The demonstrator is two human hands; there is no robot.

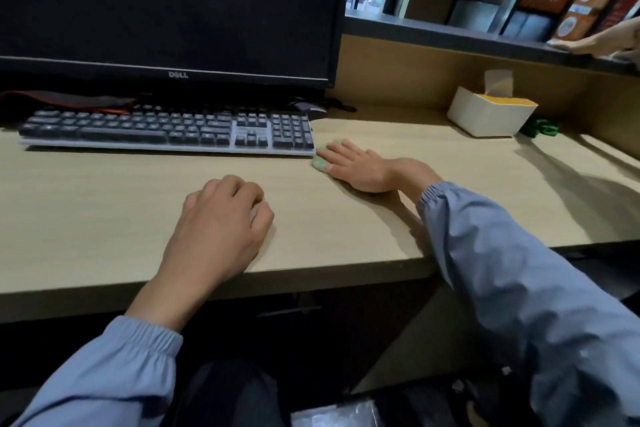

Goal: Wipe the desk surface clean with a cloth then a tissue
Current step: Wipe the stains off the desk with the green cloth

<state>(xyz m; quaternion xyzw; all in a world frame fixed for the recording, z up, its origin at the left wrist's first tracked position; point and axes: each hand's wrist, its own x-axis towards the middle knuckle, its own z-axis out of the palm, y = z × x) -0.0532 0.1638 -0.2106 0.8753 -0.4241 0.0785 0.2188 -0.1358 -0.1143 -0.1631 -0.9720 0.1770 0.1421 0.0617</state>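
Right hand [356,166]: lying flat, fingers spread, palm pressing the cloth [323,158] onto the desk [121,211]; nothing is gripped, the cloth is merely being pinned under it, presumably so the whole palm drives the wipe.
Left hand [221,215]: resting loosely curled on the desk, holding nothing as far as can be seen; it is likely bracing the person.
Cloth: pale green, fuzzy, crumpled, mostly hidden under the right fingers, peeking out ahead of the fingertips and touching the near right corner of the keyboard [166,132].
Tissue box [491,113]: sitting well beyond the right hand, one sheet standing up, apparently untouched.
Stage: cloth pass is proceeding; tissue step not yet begun.
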